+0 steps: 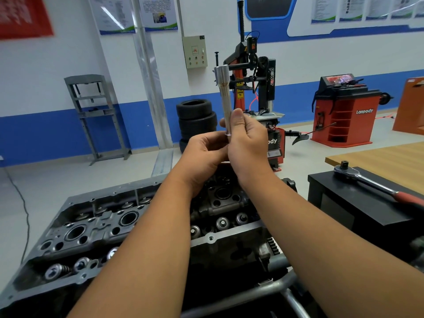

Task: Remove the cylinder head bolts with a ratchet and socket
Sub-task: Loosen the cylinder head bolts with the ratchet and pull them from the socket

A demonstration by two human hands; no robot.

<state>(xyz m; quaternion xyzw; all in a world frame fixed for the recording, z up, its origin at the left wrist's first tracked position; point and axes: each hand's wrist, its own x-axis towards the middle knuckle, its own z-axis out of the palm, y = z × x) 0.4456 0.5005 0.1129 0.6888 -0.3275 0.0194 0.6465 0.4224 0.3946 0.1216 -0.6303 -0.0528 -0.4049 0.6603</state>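
Note:
I hold a long silver socket [224, 95] upright in front of me, above the cylinder head [96, 228]. My right hand [246, 143] grips its lower shaft, thumb pointing up along it. My left hand [204, 154] pinches the bottom end, where a small ring shows. What sits inside the lower end is hidden by my fingers. The ratchet [376, 185], chrome with a red handle, lies apart on a black box [358, 210] at the right. The cylinder head shows valve springs and open bores below my forearms.
A wooden table [385, 157] stands behind the black box. Beyond my hands are a stack of tyres [196, 118], a tyre changer [254, 72] and a red wheel balancer [346, 111]. A grey press frame [96, 115] stands at the left wall. Metal stand tubes [270, 292] run below the engine.

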